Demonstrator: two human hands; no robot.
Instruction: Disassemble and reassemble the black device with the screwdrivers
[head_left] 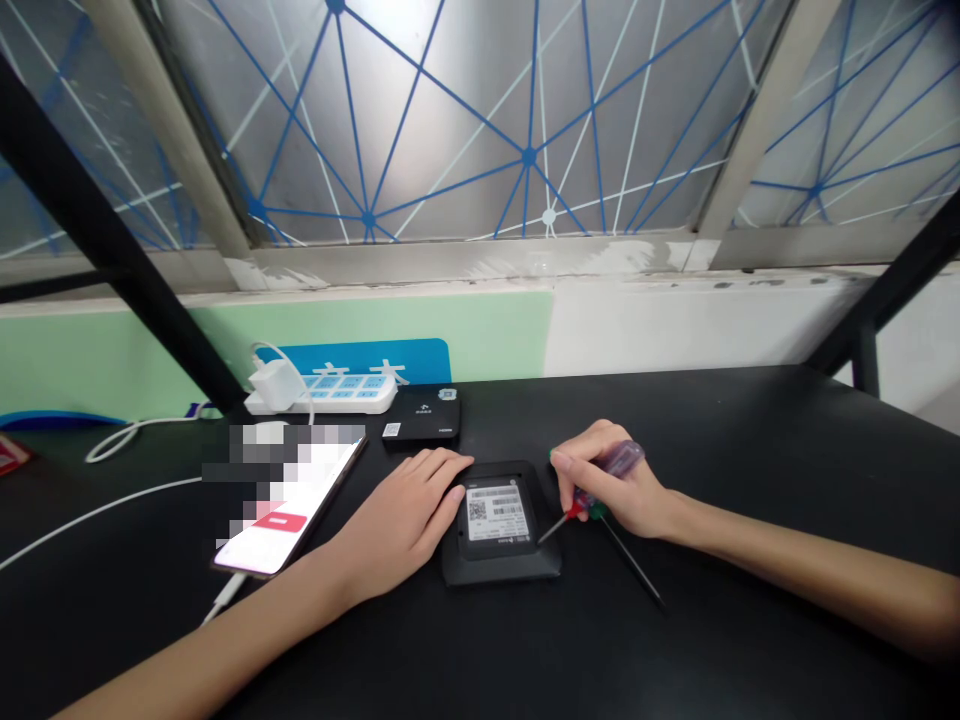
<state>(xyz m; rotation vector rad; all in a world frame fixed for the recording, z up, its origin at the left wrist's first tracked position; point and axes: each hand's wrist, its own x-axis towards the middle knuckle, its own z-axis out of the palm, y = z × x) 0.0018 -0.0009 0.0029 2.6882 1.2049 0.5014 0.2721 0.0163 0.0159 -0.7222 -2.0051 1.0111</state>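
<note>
A small black box (501,565) lies upside down on the black table (750,450), a white label with a square code on its underside. My left hand (409,510) rests flat on the box's left edge, fingers stretched out. My right hand (611,490) is closed around a screwdriver (626,458) with a clear purple handle, its metal tip touching the box's right edge. A second thin dark tool (634,567) lies on the table under the right hand.
A phone (289,520) with a lit screen lies left of the box, a white cable plugged in. Behind stand a second black box (422,415) and a white power strip (322,395) with a charger. Black frame bars slant at both sides.
</note>
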